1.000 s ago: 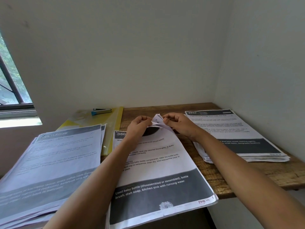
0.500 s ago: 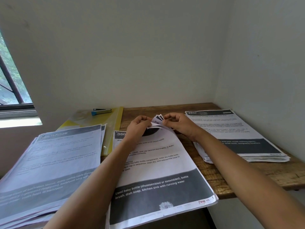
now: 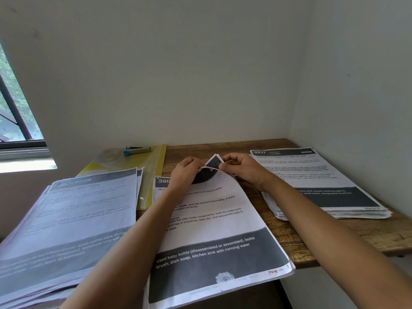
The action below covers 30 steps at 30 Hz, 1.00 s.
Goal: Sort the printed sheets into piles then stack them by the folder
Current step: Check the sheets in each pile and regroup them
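At mid-table [image 3: 367, 235], both forearms stretch forward over the middle pile [image 3: 214, 230] of printed sheets. The left hand [image 3: 187, 169] and right hand [image 3: 242, 169] meet at its far edge, fingers curled, pinching the lifted corners [image 3: 214, 162]. The folder [image 3: 153, 166] lies toward the far left corner.

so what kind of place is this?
Likely a home or small-office desk corner: wooden table beside a window, piles of printed sheets, a yellow folder and stapler.
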{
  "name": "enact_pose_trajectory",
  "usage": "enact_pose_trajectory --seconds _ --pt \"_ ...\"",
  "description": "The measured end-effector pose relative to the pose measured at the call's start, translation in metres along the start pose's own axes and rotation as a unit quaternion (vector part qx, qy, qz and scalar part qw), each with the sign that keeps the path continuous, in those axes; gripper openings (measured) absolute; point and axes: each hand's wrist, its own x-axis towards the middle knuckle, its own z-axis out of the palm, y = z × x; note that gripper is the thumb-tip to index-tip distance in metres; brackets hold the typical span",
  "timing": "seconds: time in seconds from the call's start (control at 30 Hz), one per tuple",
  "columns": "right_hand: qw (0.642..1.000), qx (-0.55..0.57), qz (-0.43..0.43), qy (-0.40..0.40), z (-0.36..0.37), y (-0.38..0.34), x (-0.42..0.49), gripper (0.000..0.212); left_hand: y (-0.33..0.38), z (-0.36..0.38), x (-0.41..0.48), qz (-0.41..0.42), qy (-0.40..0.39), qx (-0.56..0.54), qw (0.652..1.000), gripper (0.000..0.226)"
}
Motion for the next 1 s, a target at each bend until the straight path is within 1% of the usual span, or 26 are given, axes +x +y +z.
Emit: enact_pose_trajectory --seconds 0.1,0.13,0.17,0.23,0.27,0.37,0.43,0.67,0.87,1.0 --pt "1.000 0.001 0.002 -0.010 -0.0011 -0.0002 -0.0015 0.027 -0.0036 -0.0001 0.0011 0.011 0.014 0.012 1.000 0.029" --pt "1.000 0.001 0.003 -0.013 -0.0010 -0.0004 -0.0018 0.028 -0.0051 -0.0002 0.0010 0.015 0.012 0.015 1.000 0.029" --pt "1.000 -0.001 0.004 -0.015 -0.0009 -0.0007 -0.0021 0.029 -0.0065 -0.0006 0.0010 0.017 0.007 0.017 1.000 0.026" --pt "1.000 0.002 0.006 -0.017 -0.0008 -0.0015 -0.0023 0.030 -0.0071 -0.0011 0.0015 0.015 -0.001 0.017 1.000 0.010" --pt "1.000 0.010 0.008 -0.017 -0.0009 -0.0017 -0.0020 0.028 -0.0066 -0.0013 0.0016 0.013 -0.003 0.018 1.000 0.005" --pt "0.999 0.031 0.021 -0.004 -0.0006 -0.0016 -0.0002 0.016 -0.0053 -0.0012 0.0025 0.003 0.001 0.020 1.000 0.014" --pt "0.999 0.025 0.029 0.008 -0.0010 0.0009 0.0020 0.012 -0.0048 -0.0009 0.0025 -0.001 -0.001 0.016 1.000 0.018" --pt "0.999 0.024 0.040 0.024 -0.0024 0.0056 0.0060 0.018 -0.0069 -0.0016 0.0045 -0.002 -0.037 0.022 0.999 0.032" --pt "0.998 0.029 0.043 0.026 -0.0026 0.0033 0.0045 0.018 -0.0063 -0.0019 0.0040 -0.001 -0.032 0.028 0.999 0.031" --pt "0.998 0.033 0.046 0.021 -0.0018 0.0000 0.0026 0.013 -0.0055 -0.0024 0.0036 -0.001 -0.037 0.029 0.999 0.037"
